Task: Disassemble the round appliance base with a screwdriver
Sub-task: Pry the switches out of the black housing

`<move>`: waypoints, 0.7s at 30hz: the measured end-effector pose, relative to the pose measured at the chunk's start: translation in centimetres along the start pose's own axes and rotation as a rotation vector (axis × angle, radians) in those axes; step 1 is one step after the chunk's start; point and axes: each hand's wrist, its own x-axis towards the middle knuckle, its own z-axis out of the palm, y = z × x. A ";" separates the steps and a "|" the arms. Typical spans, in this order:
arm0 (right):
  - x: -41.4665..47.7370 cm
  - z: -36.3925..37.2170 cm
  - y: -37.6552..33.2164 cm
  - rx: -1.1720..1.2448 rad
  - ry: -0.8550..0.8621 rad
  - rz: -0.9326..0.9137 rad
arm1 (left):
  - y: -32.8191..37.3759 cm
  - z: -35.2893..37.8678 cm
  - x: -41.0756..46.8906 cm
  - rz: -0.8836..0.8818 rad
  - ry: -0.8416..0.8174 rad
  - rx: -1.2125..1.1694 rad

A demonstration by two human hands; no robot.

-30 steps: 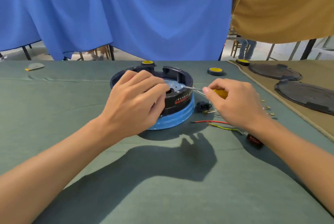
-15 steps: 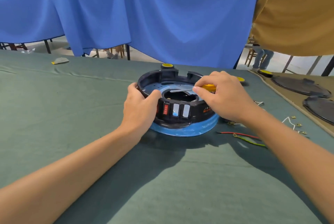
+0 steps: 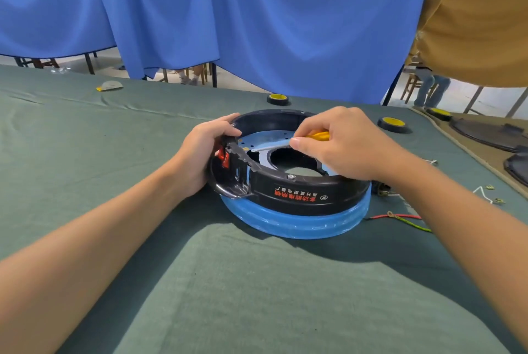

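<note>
**Round appliance base held and worked with a screwdriver**

I see the round appliance base point(image 3: 300, 196), a black ring on a blue lower band. It rests on the green-covered table point(image 3: 100, 159) at centre view, between the two forearms. The left hand point(image 3: 200, 153) grips the ring's left wall beside the red switches, with the thumb curled over the rim and the other fingers mostly hidden. The right hand point(image 3: 343, 148) is curled round the screwdriver point(image 3: 273, 146), and the yellow handle shows between its fingers. The thumb presses along the metal shaft, which lies nearly flat over the base's silver inner plate and points left. I cannot tell whether the tip sits in a screw. Red and green wires point(image 3: 400, 216) lie on the cloth just right of the base. A tape roll point(image 3: 277, 99) stands behind the base, before the blue curtain point(image 3: 257, 25).
</note>
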 end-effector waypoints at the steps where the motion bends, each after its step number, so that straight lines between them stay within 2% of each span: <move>1: 0.2 0.1 -0.3 -0.006 0.002 -0.006 | -0.1 0.0 0.0 0.001 0.014 0.003; 8: 0.7 0.9 -0.7 -0.023 0.028 -0.014 | -0.6 0.1 0.0 0.065 0.028 0.067; 13: 0.6 0.9 -0.5 -0.010 0.030 0.002 | -1.1 0.5 0.3 0.153 0.114 0.114; 21: 0.7 1.4 -0.4 -0.050 0.047 -0.025 | -0.8 0.8 -0.1 0.134 0.155 0.072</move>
